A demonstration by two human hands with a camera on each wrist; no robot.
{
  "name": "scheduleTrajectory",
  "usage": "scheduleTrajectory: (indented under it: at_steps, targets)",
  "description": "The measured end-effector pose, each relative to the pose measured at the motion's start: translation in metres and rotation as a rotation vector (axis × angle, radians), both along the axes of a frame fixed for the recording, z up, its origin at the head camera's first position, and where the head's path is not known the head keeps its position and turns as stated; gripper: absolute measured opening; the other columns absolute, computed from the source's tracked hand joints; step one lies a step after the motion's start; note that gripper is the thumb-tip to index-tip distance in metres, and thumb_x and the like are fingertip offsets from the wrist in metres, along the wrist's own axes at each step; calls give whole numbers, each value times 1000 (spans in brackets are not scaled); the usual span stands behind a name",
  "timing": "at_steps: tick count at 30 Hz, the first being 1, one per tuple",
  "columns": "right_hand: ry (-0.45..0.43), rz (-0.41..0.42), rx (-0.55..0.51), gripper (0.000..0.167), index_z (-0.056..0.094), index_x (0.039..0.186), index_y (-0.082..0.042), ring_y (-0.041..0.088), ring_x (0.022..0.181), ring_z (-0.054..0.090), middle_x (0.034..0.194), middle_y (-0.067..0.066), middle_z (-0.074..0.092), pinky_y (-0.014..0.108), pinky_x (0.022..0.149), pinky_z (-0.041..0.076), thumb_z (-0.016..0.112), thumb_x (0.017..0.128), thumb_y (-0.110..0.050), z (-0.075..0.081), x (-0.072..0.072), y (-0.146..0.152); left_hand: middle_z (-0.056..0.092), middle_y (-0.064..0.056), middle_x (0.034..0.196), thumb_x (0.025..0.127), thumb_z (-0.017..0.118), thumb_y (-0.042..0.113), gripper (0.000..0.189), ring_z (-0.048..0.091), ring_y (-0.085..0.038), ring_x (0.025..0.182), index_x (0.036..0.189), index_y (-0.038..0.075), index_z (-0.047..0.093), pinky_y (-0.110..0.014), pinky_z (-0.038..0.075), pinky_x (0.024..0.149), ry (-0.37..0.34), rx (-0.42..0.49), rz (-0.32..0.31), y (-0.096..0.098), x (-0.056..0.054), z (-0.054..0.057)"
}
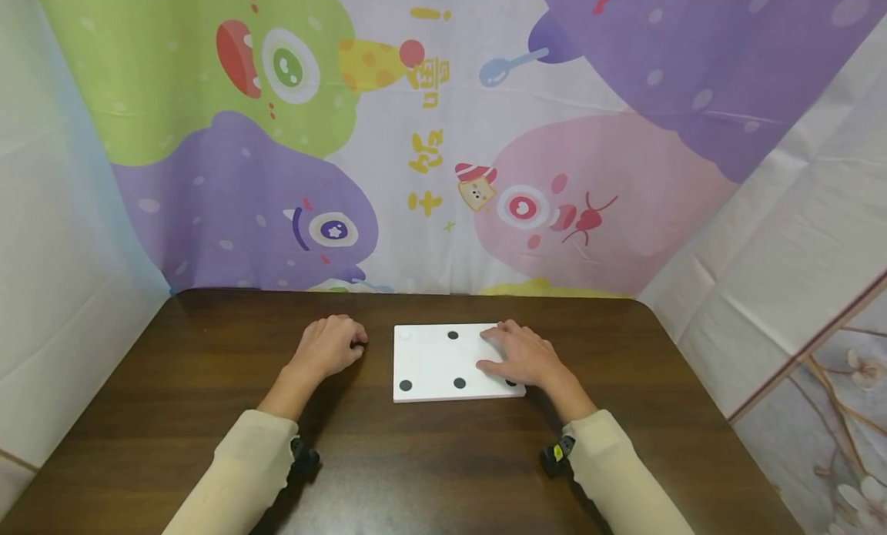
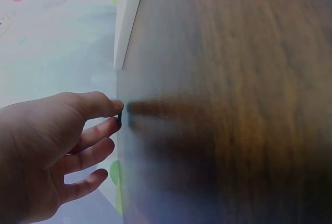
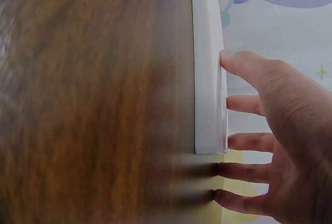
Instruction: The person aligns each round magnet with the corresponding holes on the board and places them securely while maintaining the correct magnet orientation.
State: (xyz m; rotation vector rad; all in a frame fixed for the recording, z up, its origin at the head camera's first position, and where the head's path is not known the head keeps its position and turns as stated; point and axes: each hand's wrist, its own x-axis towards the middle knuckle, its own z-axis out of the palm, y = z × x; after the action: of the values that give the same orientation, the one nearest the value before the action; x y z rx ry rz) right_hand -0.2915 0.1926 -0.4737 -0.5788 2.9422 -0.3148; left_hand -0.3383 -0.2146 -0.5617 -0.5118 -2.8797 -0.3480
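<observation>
A white rectangular board (image 1: pixel 431 359) lies on the table with several round black discs (image 1: pixel 460 383) on its face. Near its far left corner is a pale round mark (image 1: pixel 405 336). My right hand (image 1: pixel 523 354) rests on the board's right end; in the right wrist view its thumb and two fingertips touch the board's face, while the other two fingers reach past its edge to the table. To the left of the board, my left hand (image 1: pixel 329 346) pinches a small black disc (image 2: pixel 120 117) between thumb and forefinger, seen edge-on just over the tabletop.
The dark brown wooden table (image 1: pixel 430 458) has rounded far corners. Behind it hangs a cloth (image 1: pixel 416 250) printed with cartoon monsters, and pale cloth (image 1: pixel 69 250) closes off the sides. A black wrist camera (image 1: pixel 305 459) sits at each sleeve cuff.
</observation>
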Motion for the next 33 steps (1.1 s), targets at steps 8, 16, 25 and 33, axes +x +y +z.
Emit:
scheduleTrajectory:
  at_steps: [8, 16, 25, 33]
  targets:
    - [-3, -8, 5, 68, 64, 160, -22, 43, 138, 65, 164, 21, 59, 71, 105, 59, 74, 102, -58, 1, 0, 1, 85, 0, 104, 91, 87, 23, 11, 81, -26, 98, 101, 24, 90, -48, 64, 76, -31, 6, 6, 10, 16, 28]
    - [-3, -2, 0, 67, 65, 160, -23, 44, 140, 65, 164, 20, 59, 71, 106, 59, 74, 103, -58, 0, 0, -1, 84, 2, 101, 89, 87, 25, 12, 80, -25, 95, 101, 26, 90, -48, 62, 75, -16, 15, 8, 11, 20, 37]
    - [0, -12, 10, 68, 64, 160, -23, 44, 140, 64, 166, 20, 58, 71, 106, 58, 73, 103, -58, 1, 0, -1, 82, -6, 102, 93, 83, 16, 13, 81, -31, 100, 104, 16, 89, -50, 65, 83, -18, 25, 5, 34, 56, 83]
    - [-4, -12, 8, 69, 63, 161, -23, 44, 142, 63, 167, 21, 57, 72, 108, 57, 73, 103, -58, 0, 0, -1, 80, 0, 97, 90, 86, 22, 12, 79, -26, 93, 102, 22, 89, -50, 63, 78, 23, 51, -1, 32, 32, 55]
